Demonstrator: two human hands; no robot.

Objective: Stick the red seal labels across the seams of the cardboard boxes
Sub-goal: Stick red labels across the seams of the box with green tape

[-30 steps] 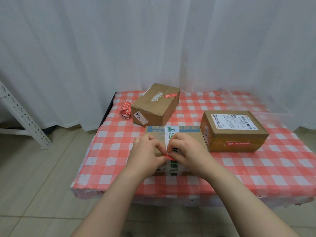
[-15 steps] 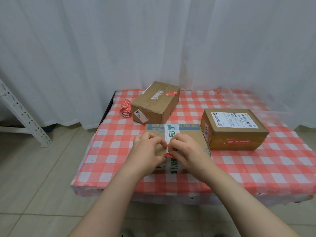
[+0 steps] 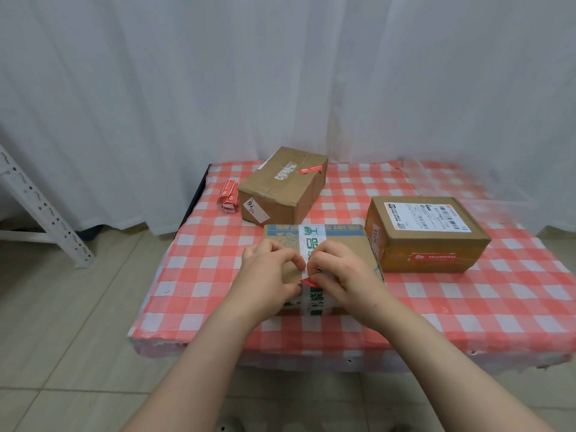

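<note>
Left hand (image 3: pixel 271 271): pinches label (image 3: pixel 309 282) by its left tip.
Right hand (image 3: pixel 341 275): pinches the label too (mostly hidden).
Box (image 3: pixel 352 244): under both hands, taped.

three boxes (image 3: pixel 283 185) (image 3: pixel 427 241) (image 3: pixel 349 241) — three labels (image 3: pixel 310 169) (image 3: pixel 433 257) (image 3: pixel 308 282) — one roll (image 3: pixel 229 199)
</note>
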